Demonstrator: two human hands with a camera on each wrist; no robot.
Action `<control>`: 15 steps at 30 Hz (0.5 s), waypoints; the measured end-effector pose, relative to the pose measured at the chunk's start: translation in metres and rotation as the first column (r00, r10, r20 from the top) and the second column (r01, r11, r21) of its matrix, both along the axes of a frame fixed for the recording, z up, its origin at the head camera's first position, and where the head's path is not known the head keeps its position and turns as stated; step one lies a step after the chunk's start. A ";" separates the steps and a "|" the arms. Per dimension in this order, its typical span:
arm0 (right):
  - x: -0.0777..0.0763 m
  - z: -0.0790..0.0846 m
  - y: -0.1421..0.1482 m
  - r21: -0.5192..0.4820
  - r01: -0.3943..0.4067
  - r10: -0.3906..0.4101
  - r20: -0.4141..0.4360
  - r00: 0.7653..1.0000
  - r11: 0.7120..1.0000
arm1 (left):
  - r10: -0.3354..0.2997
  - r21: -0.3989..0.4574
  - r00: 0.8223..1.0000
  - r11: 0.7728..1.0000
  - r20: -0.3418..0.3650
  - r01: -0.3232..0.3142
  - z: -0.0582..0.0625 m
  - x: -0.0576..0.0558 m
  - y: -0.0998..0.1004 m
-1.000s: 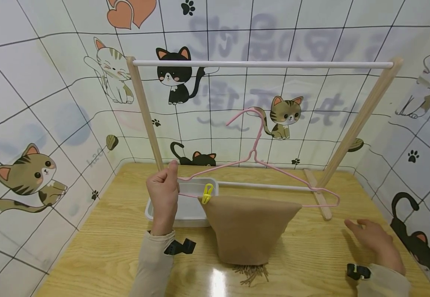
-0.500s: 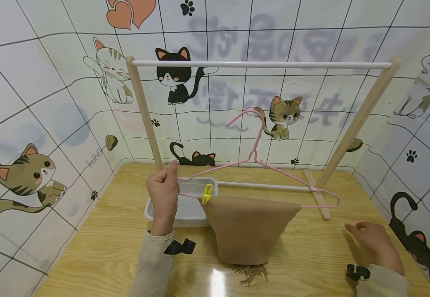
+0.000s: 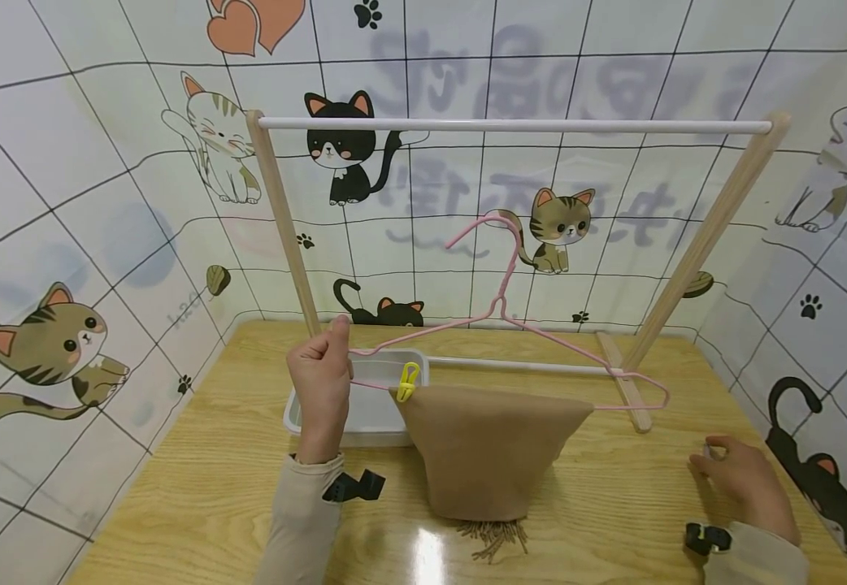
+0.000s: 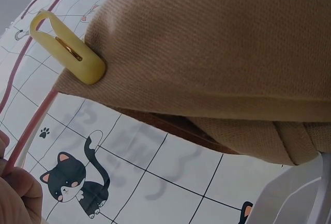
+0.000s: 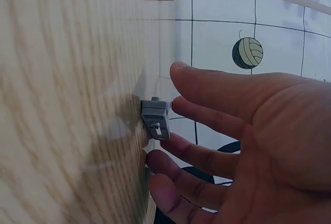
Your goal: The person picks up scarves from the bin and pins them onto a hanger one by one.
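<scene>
My left hand (image 3: 319, 382) grips the left end of a pink wire hanger (image 3: 501, 305) held upright. A brown fringed scarf (image 3: 497, 455) drapes over the hanger's lower bar. A yellow clip (image 3: 408, 382) fastens its left corner to the bar; in the left wrist view this clip (image 4: 70, 50) sits on the cloth. At the table's right, my right hand (image 3: 741, 475) is beside a small grey clip (image 5: 156, 118) on the tabletop. In the right wrist view its fingers are spread and bent loosely about the clip, with the thumb apart from it.
Behind the hanger stands a rack with wooden posts (image 3: 709, 236) and a white top rail (image 3: 511, 126). A white tray (image 3: 375, 439) stands partly behind my left hand and the scarf. Cat-printed walls (image 3: 453, 49) enclose the wooden table (image 3: 197, 487).
My right hand has shifted slightly right, and its thumb and fingers have curled closer around the grey clip. The left hand, hanger and scarf keep their places.
</scene>
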State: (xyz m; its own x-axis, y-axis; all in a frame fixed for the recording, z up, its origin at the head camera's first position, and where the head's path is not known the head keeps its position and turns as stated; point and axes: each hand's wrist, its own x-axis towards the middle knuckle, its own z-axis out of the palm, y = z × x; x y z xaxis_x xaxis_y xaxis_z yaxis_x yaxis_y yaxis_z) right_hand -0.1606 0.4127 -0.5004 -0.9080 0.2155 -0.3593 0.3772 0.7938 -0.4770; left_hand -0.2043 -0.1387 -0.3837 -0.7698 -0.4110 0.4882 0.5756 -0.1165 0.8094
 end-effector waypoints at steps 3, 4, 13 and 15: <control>0.000 -0.001 0.000 -0.004 0.016 -0.016 0.020 1.000 1.000 | 0.000 -0.001 1.000 1.000 0.000 0.000 0.000 0.000 0.000; 0.000 -0.001 0.001 -0.016 0.027 -0.027 0.024 0.999 0.999 | 0.000 0.000 1.000 1.000 -0.001 0.000 0.000 0.000 0.000; 0.002 -0.001 0.003 -0.039 0.027 -0.026 0.023 0.999 0.999 | -0.007 -0.001 1.000 1.000 -0.011 0.007 0.000 0.000 0.001; 0.003 0.000 0.003 -0.019 0.006 -0.005 0.011 1.000 1.000 | -0.010 0.006 1.000 1.000 -0.012 0.010 0.000 0.001 0.001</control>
State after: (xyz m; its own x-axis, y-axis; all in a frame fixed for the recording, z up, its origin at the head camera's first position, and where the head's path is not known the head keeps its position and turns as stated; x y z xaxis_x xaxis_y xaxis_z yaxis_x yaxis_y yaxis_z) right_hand -0.1575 0.4153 -0.5007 -0.9029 0.2135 -0.3732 0.3867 0.7825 -0.4880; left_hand -0.2038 -0.1381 -0.3837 -0.7681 -0.4064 0.4948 0.5837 -0.1268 0.8020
